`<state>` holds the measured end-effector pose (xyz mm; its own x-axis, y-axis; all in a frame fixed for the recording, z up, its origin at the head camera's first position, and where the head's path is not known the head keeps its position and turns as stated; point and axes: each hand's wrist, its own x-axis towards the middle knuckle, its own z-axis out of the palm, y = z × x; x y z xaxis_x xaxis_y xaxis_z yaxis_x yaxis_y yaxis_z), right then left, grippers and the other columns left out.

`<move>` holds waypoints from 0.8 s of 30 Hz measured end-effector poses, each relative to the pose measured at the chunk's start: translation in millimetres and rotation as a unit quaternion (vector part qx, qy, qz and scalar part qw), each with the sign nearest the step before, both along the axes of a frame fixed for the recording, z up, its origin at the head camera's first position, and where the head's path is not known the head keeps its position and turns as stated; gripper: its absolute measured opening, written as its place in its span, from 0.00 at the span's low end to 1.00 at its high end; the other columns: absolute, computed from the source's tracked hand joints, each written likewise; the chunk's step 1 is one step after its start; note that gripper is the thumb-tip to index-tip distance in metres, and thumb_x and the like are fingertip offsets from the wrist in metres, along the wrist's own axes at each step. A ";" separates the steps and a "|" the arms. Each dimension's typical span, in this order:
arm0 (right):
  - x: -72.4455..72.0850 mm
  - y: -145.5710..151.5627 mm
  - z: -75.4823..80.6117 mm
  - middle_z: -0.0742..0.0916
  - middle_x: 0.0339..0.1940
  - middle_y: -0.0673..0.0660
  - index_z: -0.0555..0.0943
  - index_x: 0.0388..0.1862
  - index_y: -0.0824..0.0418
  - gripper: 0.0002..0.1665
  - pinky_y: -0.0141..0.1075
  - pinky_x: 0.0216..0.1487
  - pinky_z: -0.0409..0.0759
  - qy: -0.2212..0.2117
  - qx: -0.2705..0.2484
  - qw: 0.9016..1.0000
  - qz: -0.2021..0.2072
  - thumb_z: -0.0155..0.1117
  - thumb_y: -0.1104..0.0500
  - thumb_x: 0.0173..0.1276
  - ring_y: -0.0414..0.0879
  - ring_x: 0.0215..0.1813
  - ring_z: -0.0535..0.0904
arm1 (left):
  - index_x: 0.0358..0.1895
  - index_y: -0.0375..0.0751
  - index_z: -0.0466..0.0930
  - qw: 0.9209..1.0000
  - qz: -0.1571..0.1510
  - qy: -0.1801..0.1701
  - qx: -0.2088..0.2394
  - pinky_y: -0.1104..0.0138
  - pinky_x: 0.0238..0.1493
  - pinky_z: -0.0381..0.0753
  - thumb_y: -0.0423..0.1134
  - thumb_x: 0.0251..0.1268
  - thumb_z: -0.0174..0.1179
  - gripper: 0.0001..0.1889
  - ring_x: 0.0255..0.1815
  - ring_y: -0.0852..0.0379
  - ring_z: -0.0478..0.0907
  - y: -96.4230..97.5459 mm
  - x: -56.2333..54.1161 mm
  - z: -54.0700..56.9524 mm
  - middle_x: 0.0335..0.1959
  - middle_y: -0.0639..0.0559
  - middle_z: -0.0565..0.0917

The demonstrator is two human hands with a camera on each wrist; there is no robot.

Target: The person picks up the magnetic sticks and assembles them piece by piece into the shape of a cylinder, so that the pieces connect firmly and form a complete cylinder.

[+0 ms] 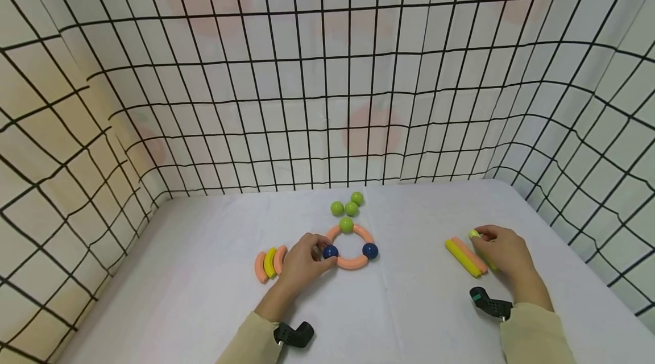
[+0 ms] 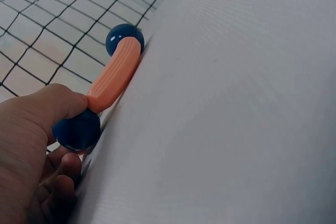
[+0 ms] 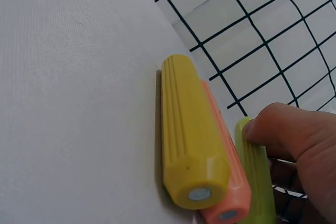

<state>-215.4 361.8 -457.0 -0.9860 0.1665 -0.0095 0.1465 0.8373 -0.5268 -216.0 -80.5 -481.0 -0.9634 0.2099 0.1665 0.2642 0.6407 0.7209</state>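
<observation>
On the white surface lies a ring of curved orange pieces [image 1: 353, 263] joined by a green ball [image 1: 346, 224] at the far side and two blue balls. My left hand [image 1: 304, 264] pinches the left blue ball [image 2: 79, 130] between thumb and fingers; an orange piece [image 2: 116, 74] meets it. The other blue ball [image 1: 370, 251] sits at the ring's right. Over at the right, my right hand [image 1: 504, 250] grips a yellow-green rod [image 3: 255, 177]. Beside that rod lie a straight orange rod [image 1: 469, 255] and a yellow rod [image 3: 186, 135] with a metal end.
Several loose green balls [image 1: 351, 208] lie beyond the ring. Left of my left hand, two curved orange pieces [image 1: 261, 267] flank a curved yellow piece [image 1: 269, 263]. A black wire grid [image 1: 327, 79] stands around the back and sides of the white table [image 1: 404, 307].
</observation>
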 end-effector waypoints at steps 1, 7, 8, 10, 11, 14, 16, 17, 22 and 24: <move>0.1 -1.1 0.2 0.82 0.47 0.63 0.78 0.61 0.66 0.29 0.41 0.41 0.69 0.006 -0.006 1.000 -0.005 0.55 0.46 0.73 0.56 0.47 0.74 | 0.51 0.50 0.82 1.000 0.001 0.001 -0.001 0.73 0.32 0.71 0.50 0.59 0.71 0.19 0.33 0.61 0.71 -0.3 0.0 0.1 0.36 0.58 0.76; -1.2 -9.3 7.3 0.80 0.52 0.64 0.74 0.66 0.65 0.31 0.39 0.43 0.69 0.041 -0.054 0.997 -0.048 0.53 0.45 0.76 0.58 0.51 0.73 | 0.49 0.51 0.81 1.000 0.003 0.009 -0.005 0.73 0.32 0.70 0.50 0.59 0.71 0.17 0.33 0.62 0.71 -1.4 -0.6 1.1 0.36 0.57 0.76; -1.6 -10.8 9.4 0.79 0.53 0.64 0.74 0.67 0.64 0.31 0.38 0.42 0.70 0.048 -0.061 0.996 -0.053 0.53 0.45 0.76 0.58 0.53 0.73 | 0.49 0.51 0.81 1.000 0.003 0.010 -0.005 0.73 0.32 0.70 0.50 0.59 0.71 0.17 0.33 0.62 0.71 -1.4 -0.5 1.3 0.36 0.57 0.76; -2.5 -14.2 13.9 0.79 0.56 0.64 0.73 0.69 0.63 0.32 0.35 0.41 0.71 0.066 -0.071 0.994 -0.059 0.52 0.44 0.76 0.59 0.55 0.73 | 0.49 0.51 0.81 1.000 0.003 0.014 -0.004 0.73 0.32 0.70 0.50 0.59 0.71 0.17 0.33 0.62 0.71 -0.7 -0.6 1.0 0.36 0.57 0.76; -2.9 -16.0 16.1 0.79 0.57 0.64 0.73 0.69 0.62 0.32 0.33 0.40 0.71 0.074 -0.077 0.992 -0.060 0.52 0.43 0.76 0.58 0.56 0.73 | 0.48 0.51 0.81 1.000 0.003 0.015 -0.004 0.73 0.33 0.70 0.50 0.59 0.71 0.17 0.32 0.62 0.71 -0.4 -0.6 0.6 0.36 0.56 0.76; -4.0 -21.2 21.3 0.80 0.58 0.64 0.73 0.69 0.61 0.32 0.27 0.36 0.71 0.095 -0.085 0.990 -0.055 0.52 0.41 0.76 0.56 0.55 0.74 | 0.48 0.51 0.81 1.000 0.000 0.013 -0.007 0.73 0.33 0.69 0.50 0.58 0.71 0.17 0.32 0.62 0.71 1.0 -0.4 -0.9 0.36 0.57 0.76; -4.4 -26.5 24.5 0.80 0.59 0.64 0.73 0.69 0.60 0.32 0.25 0.36 0.70 0.104 -0.094 0.989 -0.049 0.53 0.41 0.76 0.53 0.54 0.74 | 0.48 0.51 0.81 1.000 -0.002 0.008 -0.007 0.73 0.33 0.70 0.51 0.58 0.71 0.17 0.33 0.63 0.71 2.1 -0.3 -1.4 0.36 0.58 0.75; -4.7 -29.7 26.1 0.80 0.59 0.63 0.73 0.69 0.60 0.32 0.24 0.36 0.71 0.105 -0.098 0.989 -0.046 0.53 0.41 0.76 0.52 0.54 0.73 | 0.48 0.51 0.81 1.000 -0.003 0.006 -0.006 0.73 0.33 0.70 0.51 0.59 0.71 0.17 0.33 0.62 0.71 2.5 -0.3 -1.2 0.36 0.58 0.75; -9.2 -52.2 35.9 0.80 0.59 0.63 0.73 0.69 0.59 0.32 0.28 0.43 0.72 0.109 -0.124 0.986 -0.018 0.53 0.40 0.76 0.53 0.55 0.73 | 0.49 0.51 0.81 1.000 -0.001 0.000 -0.004 0.73 0.33 0.70 0.51 0.59 0.71 0.17 0.33 0.62 0.71 2.4 0.2 1.0 0.36 0.58 0.75; -12.8 -61.2 40.5 0.80 0.60 0.63 0.73 0.69 0.58 0.32 0.30 0.46 0.72 0.109 -0.134 0.985 -0.001 0.53 0.40 0.76 0.53 0.56 0.73 | 0.49 0.51 0.81 1.000 0.000 0.000 -0.005 0.73 0.33 0.70 0.50 0.59 0.71 0.18 0.33 0.62 0.71 1.0 0.5 1.5 0.36 0.58 0.75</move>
<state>-228.2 300.6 -416.5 -0.9693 0.1881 0.1581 0.0071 0.6645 -0.7473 -215.5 -79.5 -479.5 -0.9634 0.2117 0.1644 0.2643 0.6482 0.7141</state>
